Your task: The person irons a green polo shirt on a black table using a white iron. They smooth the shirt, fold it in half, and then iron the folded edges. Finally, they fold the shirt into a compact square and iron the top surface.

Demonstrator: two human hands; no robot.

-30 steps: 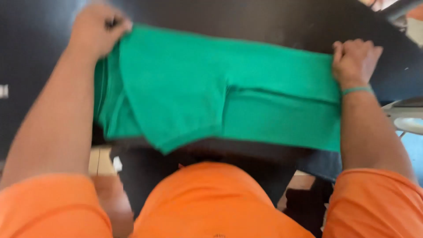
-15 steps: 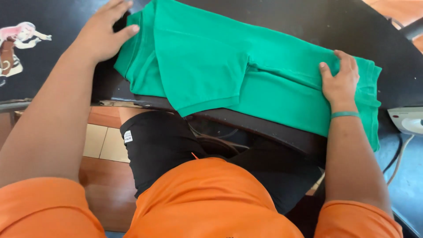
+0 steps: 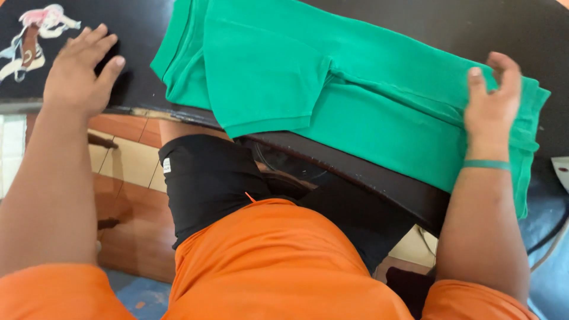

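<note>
A green shirt (image 3: 332, 89) lies folded lengthwise across a black table (image 3: 427, 24), one short sleeve hanging toward the near edge. My right hand (image 3: 492, 101), a green band on its wrist, sits on the shirt's right end with thumb and curled fingers pinching the fabric there. My left hand (image 3: 80, 68) rests open on the bare tabletop, a little left of the shirt's collar end and not touching it.
A colourful cartoon sticker (image 3: 32, 29) is on the table's far left corner. Below the table edge are my black shorts (image 3: 207, 178), orange top (image 3: 284, 266) and a tiled floor (image 3: 127, 166). A white object (image 3: 560, 172) and a dark cable (image 3: 548, 237) sit at the right.
My left hand has let go of the shirt's left end and moved left onto the bare table. My right hand's fingers went from flat to curled on the fabric.
</note>
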